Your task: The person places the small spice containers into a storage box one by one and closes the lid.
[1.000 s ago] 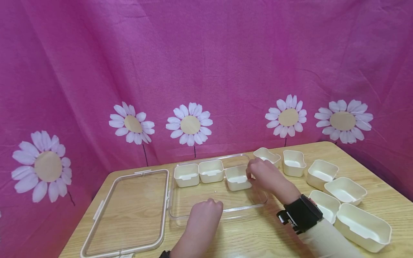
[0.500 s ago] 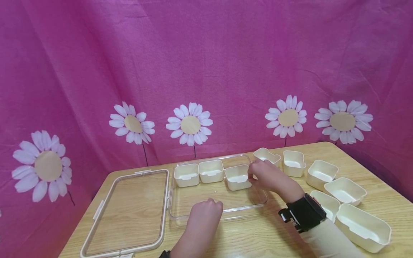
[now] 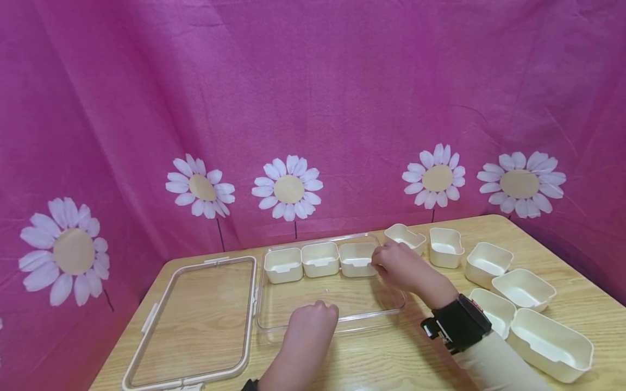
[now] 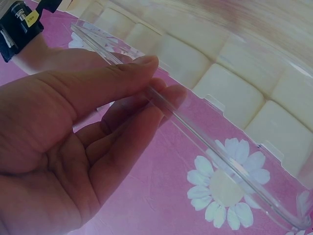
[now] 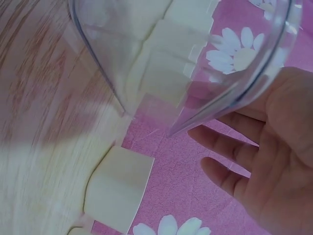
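In the head view a clear plastic box (image 3: 367,315) lies on the table, with three cream compartment cups in a row along its far side. My left hand (image 3: 309,336) is at the near edge; in the left wrist view its thumb and fingers (image 4: 132,68) pinch the clear rim. My right hand (image 3: 408,274) reaches over the box's right end and grips the right side of the third cup (image 3: 357,258). That cup stands beside the middle cup (image 3: 320,259). In the right wrist view the clear wall partly covers my right hand (image 5: 279,147).
A clear lid with a cream frame (image 3: 247,320) lies left of the box. Several loose cream cups curve along the right side, including a small one (image 3: 445,247) and a long one (image 3: 550,347). A pink curtain (image 3: 342,108) with daisies hangs behind the table.
The third cup has moved back and slightly left, into line with the other two. My right hand has shifted slightly with it; my left hand has stayed on the rim.
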The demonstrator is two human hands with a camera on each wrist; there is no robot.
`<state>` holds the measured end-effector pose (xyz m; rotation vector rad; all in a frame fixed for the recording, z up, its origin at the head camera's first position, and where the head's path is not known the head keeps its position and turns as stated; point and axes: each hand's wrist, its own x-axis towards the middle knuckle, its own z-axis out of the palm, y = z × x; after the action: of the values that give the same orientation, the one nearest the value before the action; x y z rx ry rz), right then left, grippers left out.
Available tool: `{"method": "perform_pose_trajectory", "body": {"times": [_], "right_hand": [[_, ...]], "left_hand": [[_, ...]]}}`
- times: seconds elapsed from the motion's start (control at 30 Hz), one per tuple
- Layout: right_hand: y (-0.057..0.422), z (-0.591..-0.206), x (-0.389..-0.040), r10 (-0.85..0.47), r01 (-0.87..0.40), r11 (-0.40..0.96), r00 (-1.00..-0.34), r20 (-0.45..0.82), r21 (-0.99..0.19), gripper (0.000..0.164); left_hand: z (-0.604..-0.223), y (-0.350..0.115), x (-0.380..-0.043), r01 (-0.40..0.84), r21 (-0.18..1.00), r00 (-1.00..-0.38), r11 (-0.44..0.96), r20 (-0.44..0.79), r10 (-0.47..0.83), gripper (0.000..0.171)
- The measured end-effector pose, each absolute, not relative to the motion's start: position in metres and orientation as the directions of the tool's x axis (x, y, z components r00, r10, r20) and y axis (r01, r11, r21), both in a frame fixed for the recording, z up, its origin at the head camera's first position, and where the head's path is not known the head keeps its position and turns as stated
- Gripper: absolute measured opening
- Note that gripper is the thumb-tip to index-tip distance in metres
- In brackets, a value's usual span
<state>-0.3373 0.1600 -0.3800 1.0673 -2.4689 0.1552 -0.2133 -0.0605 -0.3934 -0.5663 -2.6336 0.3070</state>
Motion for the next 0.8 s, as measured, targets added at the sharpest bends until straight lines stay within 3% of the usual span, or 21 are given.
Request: {"method": "perform_pose_trajectory", "body": {"times": [0.33, 0.8], "right_hand": [[0.1592, -0.3829, -0.3339, -0.613, -0.659, 0.751, -0.67, 0.418, 0.043, 0.019], [0.1578, -0.3861, -0.3355, -0.61, -0.629, 0.773, -0.703, 0.365, 0.08, 0.025]], "left_hand": [[-0.3929, -0.0605, -0.2127, 0.342, -0.3, -0.818, 0.891, 0.371, 0.439, 0.02], [-0.3911, -0.0599, -0.2121, 0.342, -0.293, -0.833, 0.893, 0.346, 0.432, 0.02]]}}
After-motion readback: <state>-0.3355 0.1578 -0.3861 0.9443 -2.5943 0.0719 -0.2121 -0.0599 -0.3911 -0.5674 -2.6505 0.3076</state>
